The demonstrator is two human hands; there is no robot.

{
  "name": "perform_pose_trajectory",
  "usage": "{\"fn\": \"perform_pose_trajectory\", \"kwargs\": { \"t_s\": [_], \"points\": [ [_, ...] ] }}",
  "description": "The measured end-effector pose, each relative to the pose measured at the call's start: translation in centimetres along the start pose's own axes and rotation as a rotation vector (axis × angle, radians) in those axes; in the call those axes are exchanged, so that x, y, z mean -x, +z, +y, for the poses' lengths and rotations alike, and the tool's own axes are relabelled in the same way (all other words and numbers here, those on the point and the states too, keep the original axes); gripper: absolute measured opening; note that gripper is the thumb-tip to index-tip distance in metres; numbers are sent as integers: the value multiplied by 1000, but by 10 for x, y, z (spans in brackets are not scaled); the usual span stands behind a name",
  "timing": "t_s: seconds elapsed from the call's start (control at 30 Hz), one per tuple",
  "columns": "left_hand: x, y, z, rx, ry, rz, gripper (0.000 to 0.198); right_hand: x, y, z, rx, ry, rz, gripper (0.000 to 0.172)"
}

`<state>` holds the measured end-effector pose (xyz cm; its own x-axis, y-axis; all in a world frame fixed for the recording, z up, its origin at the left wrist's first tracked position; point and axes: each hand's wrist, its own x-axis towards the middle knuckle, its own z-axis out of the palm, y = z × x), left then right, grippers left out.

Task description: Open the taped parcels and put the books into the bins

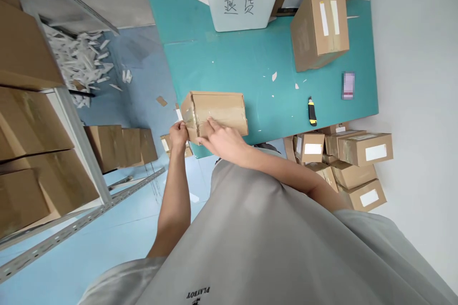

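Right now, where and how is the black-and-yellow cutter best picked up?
Probably across the wider handle end, from the table's near side: the cutter lies flat, that end nearest, its narrow tip pointing away.

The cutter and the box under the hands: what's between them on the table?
Just green tabletop with small white scraps lies between cutter and box, as the head view shows.
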<state>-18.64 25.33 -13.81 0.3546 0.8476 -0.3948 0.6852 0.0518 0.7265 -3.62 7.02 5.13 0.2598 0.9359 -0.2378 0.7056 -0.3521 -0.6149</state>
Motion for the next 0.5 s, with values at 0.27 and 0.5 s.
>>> {"fn": "perform_pose_trajectory", "kwargs": {
  "t_s": [0.27, 0.5],
  "points": [
    [32, 27, 31, 349, 2, -76, 56, 39, -29, 141, -128, 255, 305, 55],
    [45, 71, 90, 409, 28, -167, 45, 27, -42, 256, -334, 409, 283, 33]
  ]
}}
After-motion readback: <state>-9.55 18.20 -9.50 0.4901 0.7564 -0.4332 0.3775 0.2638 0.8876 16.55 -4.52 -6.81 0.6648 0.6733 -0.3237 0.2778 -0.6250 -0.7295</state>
